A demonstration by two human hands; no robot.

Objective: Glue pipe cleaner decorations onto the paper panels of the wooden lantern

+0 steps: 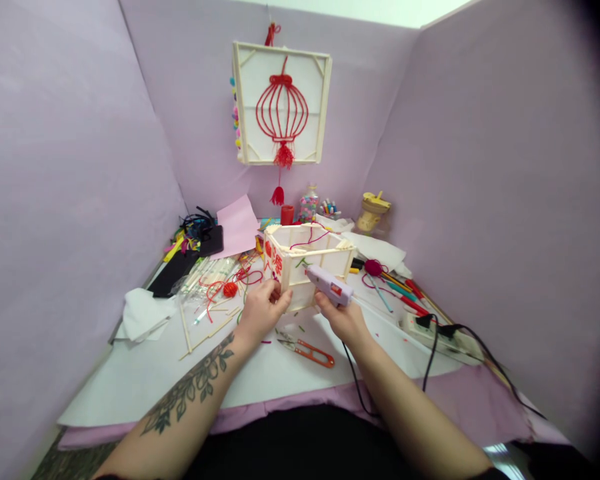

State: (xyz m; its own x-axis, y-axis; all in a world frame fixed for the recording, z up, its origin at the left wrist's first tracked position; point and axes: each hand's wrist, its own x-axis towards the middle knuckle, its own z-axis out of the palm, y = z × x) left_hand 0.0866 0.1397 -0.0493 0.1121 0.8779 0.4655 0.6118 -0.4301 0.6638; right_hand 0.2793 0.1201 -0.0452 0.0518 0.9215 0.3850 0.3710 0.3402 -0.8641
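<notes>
A small box-shaped lantern frame of pale sticks is seen at the middle of the counter. Its lower left corner is gripped by the left hand, the fingers closed on it. A lilac glue gun is clasped in the right hand, with its nozzle set against the frame's front. Red-handled snips are laid on the counter just below both hands. A finished lantern is hung on the back wall.
</notes>
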